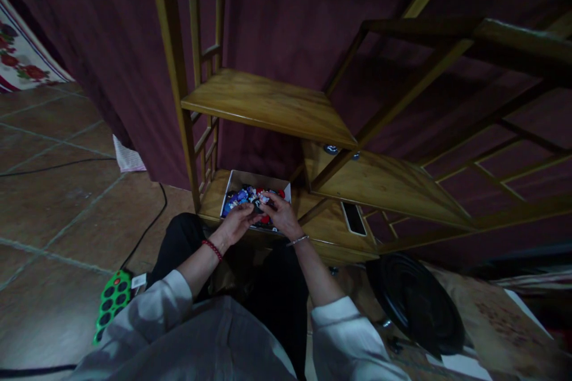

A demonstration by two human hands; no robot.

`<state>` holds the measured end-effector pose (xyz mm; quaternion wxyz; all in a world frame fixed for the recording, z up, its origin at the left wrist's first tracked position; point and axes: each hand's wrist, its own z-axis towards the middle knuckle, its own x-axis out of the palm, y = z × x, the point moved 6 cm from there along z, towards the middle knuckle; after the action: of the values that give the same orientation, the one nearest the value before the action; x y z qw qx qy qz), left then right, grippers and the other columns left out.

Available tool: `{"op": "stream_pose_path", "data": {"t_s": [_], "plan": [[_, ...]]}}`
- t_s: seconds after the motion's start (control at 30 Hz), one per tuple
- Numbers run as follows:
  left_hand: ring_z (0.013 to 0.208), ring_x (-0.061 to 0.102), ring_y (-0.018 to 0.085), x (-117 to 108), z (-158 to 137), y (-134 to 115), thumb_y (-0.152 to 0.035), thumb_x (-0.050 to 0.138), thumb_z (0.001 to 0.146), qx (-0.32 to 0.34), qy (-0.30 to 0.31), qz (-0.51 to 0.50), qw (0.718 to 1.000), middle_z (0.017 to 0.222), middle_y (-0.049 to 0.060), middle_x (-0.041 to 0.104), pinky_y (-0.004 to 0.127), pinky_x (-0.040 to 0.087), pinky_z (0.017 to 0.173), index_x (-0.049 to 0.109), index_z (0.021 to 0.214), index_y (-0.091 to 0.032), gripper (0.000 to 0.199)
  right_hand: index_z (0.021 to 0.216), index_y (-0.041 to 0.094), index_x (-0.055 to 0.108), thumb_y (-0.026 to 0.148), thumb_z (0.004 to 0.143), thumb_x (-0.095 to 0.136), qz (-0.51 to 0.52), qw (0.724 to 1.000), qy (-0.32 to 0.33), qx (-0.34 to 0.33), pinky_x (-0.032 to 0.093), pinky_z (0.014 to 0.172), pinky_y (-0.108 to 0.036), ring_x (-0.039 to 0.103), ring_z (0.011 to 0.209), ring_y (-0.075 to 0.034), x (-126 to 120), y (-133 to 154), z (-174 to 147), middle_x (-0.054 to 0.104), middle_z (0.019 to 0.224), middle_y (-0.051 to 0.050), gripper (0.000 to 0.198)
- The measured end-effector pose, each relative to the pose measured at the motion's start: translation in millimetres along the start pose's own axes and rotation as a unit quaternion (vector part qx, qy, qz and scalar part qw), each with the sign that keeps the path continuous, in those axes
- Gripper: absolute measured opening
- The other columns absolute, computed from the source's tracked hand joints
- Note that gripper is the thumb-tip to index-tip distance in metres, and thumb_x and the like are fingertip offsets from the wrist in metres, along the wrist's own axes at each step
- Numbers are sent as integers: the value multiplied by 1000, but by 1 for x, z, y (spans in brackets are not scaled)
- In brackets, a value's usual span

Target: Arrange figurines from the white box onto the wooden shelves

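A shallow white cardboard box [286,189] stands on the lowest wooden shelf, full of small colourful pieces [241,196] in blue, purple, red, white and black. Their exact kind is too small to make out. Over the box's front part, my left hand [238,224] and my right hand [282,215] come together with bent fingers. A small dark item [258,209] shows between their fingertips, and both hands appear closed on it. My left wrist wears a red bead bracelet [212,249], my right a thin bangle [298,240].
Wooden shelf boards [268,104] rise above and right of the box. A phone-like white-edged slab [353,218] lies on the low shelf at right. A green power strip [112,303] with a black cable lies on the floor at left. A black round seat [415,303] stands at right.
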<state>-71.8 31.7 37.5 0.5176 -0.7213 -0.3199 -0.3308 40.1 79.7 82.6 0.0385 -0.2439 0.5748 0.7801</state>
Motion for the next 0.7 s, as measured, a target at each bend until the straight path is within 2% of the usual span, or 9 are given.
{"op": "stream_pose_path", "data": {"t_s": [0.33,0.57,0.7], "plan": [[70,63,15,9,-1,1,-14,74,59,6,13,-7,1000,68,-2,63,29,49,73,58,65,-14,18,101,22,58,23,75,55,-67,997,10,-23,48,81,-32,59,88,-16,-6,16,-5,63,99,-4,26],[69,63,14,18,-4,9,-17,68,68,-14,22,4,1000,69,0,63,31,50,73,57,69,-14,11,103,21,56,23,77,54,-63,997,17,-38,47,83,-32,58,89,-16,-17,21,-17,61,99,-4,26],[69,62,14,21,-4,15,-17,69,68,-24,22,6,999,70,1,63,32,51,73,58,70,-14,12,101,21,57,23,78,54,-62,997,16,-41,47,84,-32,58,92,-17,-23,22,-26,61,100,-5,24]]}}
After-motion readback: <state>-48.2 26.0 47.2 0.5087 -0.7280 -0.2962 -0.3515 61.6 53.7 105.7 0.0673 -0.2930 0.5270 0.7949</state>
